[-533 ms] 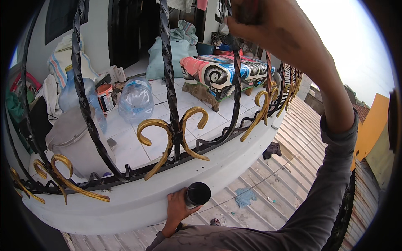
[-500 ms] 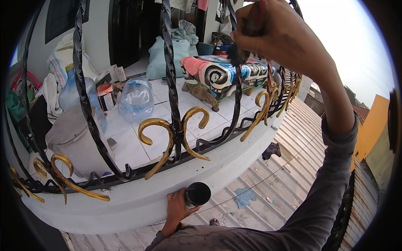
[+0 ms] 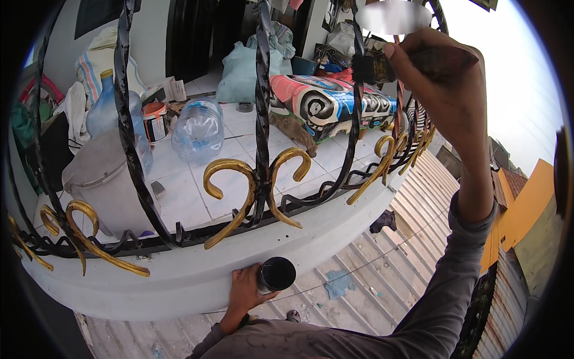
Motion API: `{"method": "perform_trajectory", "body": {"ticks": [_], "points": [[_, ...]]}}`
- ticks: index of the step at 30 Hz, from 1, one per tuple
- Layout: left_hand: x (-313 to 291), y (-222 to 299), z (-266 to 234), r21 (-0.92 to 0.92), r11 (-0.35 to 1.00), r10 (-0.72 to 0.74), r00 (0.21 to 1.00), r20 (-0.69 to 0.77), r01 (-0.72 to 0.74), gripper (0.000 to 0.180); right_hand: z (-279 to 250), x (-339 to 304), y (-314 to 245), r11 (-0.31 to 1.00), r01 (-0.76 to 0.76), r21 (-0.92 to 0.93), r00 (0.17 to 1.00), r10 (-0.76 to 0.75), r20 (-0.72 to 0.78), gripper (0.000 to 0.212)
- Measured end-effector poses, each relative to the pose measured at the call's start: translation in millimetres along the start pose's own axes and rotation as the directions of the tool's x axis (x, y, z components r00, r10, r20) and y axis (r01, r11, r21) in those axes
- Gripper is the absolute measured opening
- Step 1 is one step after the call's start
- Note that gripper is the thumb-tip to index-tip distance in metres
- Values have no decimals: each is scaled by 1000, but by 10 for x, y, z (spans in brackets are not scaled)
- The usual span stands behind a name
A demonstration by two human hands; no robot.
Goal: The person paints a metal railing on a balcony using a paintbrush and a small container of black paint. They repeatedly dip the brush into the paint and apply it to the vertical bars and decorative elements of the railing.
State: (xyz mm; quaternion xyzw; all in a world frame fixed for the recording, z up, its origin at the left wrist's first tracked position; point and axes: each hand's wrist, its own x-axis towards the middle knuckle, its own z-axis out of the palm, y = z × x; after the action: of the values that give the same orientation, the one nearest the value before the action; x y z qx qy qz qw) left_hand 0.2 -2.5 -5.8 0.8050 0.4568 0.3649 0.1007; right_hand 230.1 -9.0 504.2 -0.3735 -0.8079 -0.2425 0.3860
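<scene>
Upper right of frame: right hand [image 3: 447, 90] clamped on black-bristled paintbrush [image 3: 382, 68], axis level, pointing left at upright twisted black metal bar [image 3: 358, 105]; left hand [image 3: 244, 289], lower centre, farther, grips black cylindrical cup [image 3: 263, 283].

no lettering reads clearly; the label [image 3: 158, 127] on the tub [image 3: 155, 109] seems too small.

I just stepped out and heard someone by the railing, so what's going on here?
A person is at a black railing. Their raised right hand holds a brush, its dark bristles at a twisted bar; actual contact is hard to tell. Lower down, their left hand grips a dark, open-topped cup beside the white ledge. Behind the bars, a large clear bottle is on the tiled floor.
</scene>
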Motion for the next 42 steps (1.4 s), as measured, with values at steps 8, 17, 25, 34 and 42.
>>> {"method": "perform_trajectory", "body": {"ticks": [8,17,25,34,42], "points": [[-8,4,1,12,1000,1,1000,-2,-1,95,11,-18,195,995,60,-76,988,-70,-135,24],[-1,15,-10,-4,1000,-17,1000,1,17,94,114,246,-149,962,142,-233,982,-167,-90,25],[-15,-12,17,25,1000,-3,1000,-10,3,98,28,523,-585,938,-70,-339,989,109,97,23],[-26,-22,21,28,1000,12,1000,-6,-12,101,-87,494,-434,966,33,-258,971,29,236,23],[0,3,8,-14,1000,-22,1000,19,22,95,-20,-105,123,997,-70,-28,996,69,-53,12]]}}
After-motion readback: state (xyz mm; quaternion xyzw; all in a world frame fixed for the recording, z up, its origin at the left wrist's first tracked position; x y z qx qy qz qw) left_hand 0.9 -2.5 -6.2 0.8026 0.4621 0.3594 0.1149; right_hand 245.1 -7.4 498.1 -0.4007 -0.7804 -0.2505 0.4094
